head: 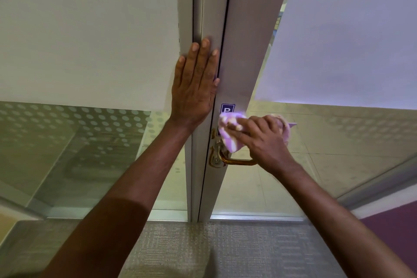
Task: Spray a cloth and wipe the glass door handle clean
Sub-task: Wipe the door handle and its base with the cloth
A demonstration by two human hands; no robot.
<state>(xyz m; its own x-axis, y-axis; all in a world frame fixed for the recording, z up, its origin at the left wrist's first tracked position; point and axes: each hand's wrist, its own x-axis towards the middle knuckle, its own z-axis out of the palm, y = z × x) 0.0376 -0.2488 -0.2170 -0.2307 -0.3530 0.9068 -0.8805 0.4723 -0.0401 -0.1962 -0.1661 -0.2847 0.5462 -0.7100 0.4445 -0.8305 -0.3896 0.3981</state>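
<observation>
A brass lever door handle sticks out to the right from the grey metal frame of the glass door. My right hand grips a bunched purple-and-cream cloth and holds it against the frame just above the handle's base, partly covering a small blue sign. My left hand lies flat with straight fingers on the door jamb, higher up and to the left. No spray bottle is in view.
Frosted glass panels flank the door on both sides, dotted film lower down on the left. Grey carpet covers the floor in front. A purple wall surface sits at the lower right.
</observation>
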